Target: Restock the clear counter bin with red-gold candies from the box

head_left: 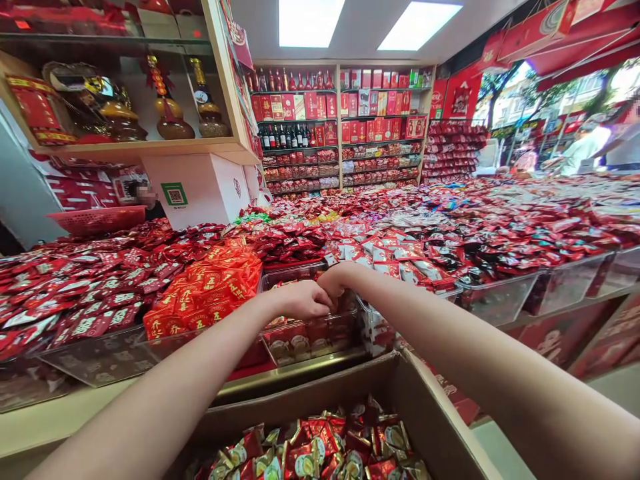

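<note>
My left hand (304, 299) and my right hand (336, 280) are together over a clear plastic bin (315, 339) at the middle of the counter. Both have curled fingers, and the fingertips dip toward the bin's contents. What they grip, if anything, is hidden. Wrapped pieces show through the bin's front wall. Below my forearms stands an open cardboard box (360, 380). Inside it lie many red and gold wrapped candies (320, 443).
Orange-red packets (205, 287) and dark red packets (107, 293) fill bins on the left. White and red packets (390, 253) lie to the right. Above the left bins juts a display cabinet (235, 147). Shelves of bottles and boxes (340, 127) line the back. A person (583, 147) stands at far right.
</note>
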`<state>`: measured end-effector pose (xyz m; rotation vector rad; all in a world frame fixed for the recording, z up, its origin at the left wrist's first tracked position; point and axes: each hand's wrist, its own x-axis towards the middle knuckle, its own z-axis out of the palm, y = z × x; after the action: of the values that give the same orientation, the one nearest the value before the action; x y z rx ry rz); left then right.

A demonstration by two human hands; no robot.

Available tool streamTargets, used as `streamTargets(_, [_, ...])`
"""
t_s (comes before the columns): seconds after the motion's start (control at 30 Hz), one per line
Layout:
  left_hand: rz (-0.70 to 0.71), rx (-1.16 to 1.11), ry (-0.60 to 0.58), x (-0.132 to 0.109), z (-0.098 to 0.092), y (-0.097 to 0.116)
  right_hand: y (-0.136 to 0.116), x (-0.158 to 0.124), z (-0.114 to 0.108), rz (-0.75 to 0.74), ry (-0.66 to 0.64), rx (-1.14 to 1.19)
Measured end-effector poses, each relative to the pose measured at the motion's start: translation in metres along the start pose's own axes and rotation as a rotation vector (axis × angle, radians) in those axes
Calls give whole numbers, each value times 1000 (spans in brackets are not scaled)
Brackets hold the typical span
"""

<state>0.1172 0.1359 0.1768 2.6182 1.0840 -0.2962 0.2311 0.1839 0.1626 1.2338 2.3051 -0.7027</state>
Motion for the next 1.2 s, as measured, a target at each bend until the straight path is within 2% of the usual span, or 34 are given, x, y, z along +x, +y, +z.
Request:
streamTargets(0.07, [-64, 55, -19, 0, -4, -9, 0, 1, 4, 58, -55, 12])
streamTargets(0.17, [-132, 123, -114, 7, -4, -17, -4, 1, 6, 98, -75, 10])
streamTargets(0.37, [-184, 237, -344, 31, -2, -9, -10, -14, 2, 109, 31, -34])
streamTargets(0.43, [-196, 277, -373, 35, 0, -6, -12, -24, 1, 101, 99, -108])
streamTargets(0.63, [-103, 328, -238, 34, 8, -9, -19, -47, 8, 33, 312, -397])
streamTargets(0.8, [-2, 293, -64, 30, 12, -20, -30, -48, 17, -12, 328, -449])
streamTargets(1.0, [34, 285, 31, 21, 15, -28, -31, -36, 24, -109, 196, -422])
streamTargets(1.2, [38, 276, 36, 19, 17, -33, -25, -29, 24, -5, 63, -414])
